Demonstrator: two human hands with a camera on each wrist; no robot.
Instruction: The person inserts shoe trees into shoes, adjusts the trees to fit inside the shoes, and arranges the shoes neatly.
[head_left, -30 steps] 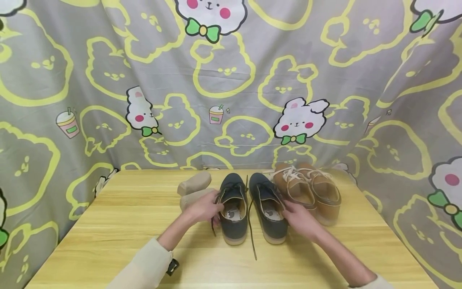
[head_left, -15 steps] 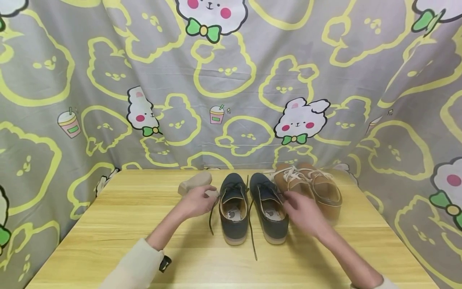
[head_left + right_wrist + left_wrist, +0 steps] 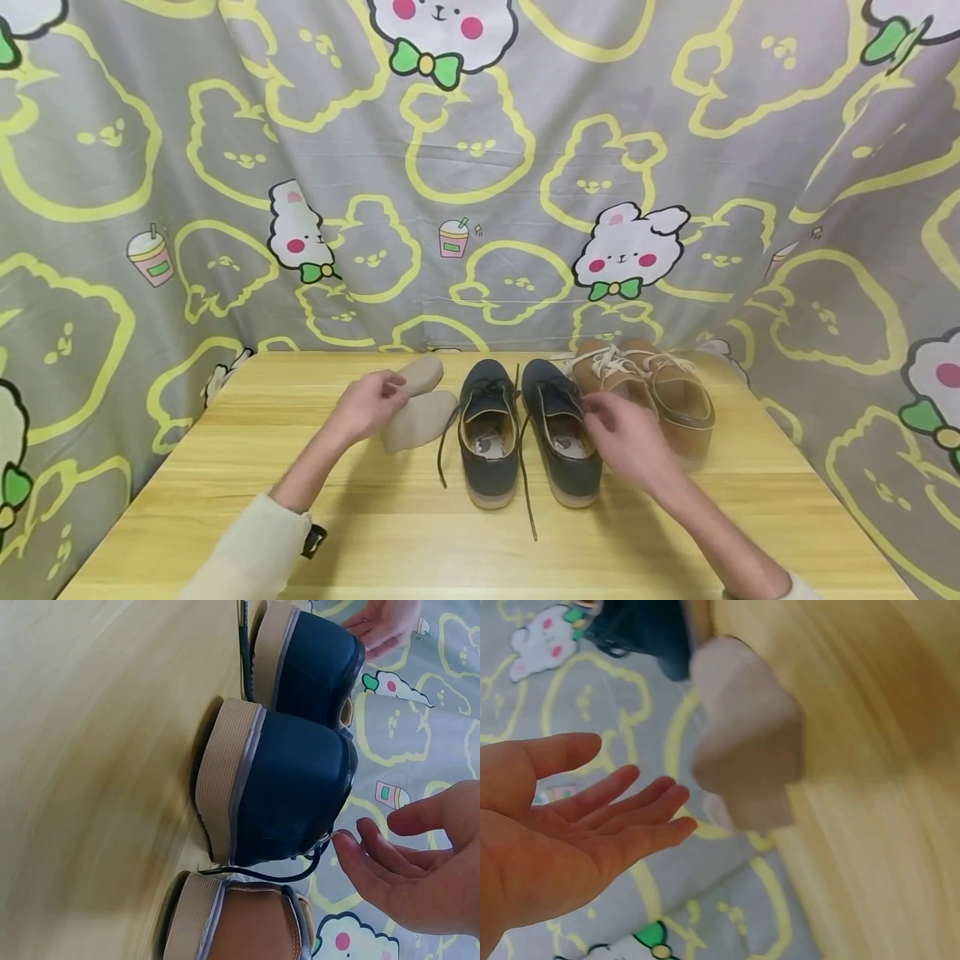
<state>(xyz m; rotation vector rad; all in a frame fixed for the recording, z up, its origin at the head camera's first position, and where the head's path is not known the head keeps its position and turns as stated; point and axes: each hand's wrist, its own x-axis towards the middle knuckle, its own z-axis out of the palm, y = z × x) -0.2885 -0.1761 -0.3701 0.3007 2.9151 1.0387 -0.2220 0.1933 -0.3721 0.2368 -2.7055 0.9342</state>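
Observation:
Two navy lace-up shoes stand side by side, toes away from me: the left shoe (image 3: 487,475) and the right shoe (image 3: 567,477). Their dark laces hang loose. My left hand (image 3: 371,406) hovers beside two smooth beige shapes with rounded ends, the nearer piece (image 3: 422,421) and the farther piece (image 3: 423,377). In the left wrist view that hand's fingers (image 3: 619,844) are extended, holding nothing. My right hand (image 3: 632,439) is at the outer side of the right navy shoe, fingertips near its lace (image 3: 289,878). Its fingers are loosely bent in the right wrist view.
Close on the right stand brown shoes (image 3: 684,412) with white laces, partly behind my right hand. Everything sits on a wooden table (image 3: 360,533). A patterned grey curtain (image 3: 495,200) hangs behind the table and along both sides.
My left hand let go of the left navy shoe and moved left and up to the beige pieces. The right hand shifted slightly up along the right shoe, off its rim.

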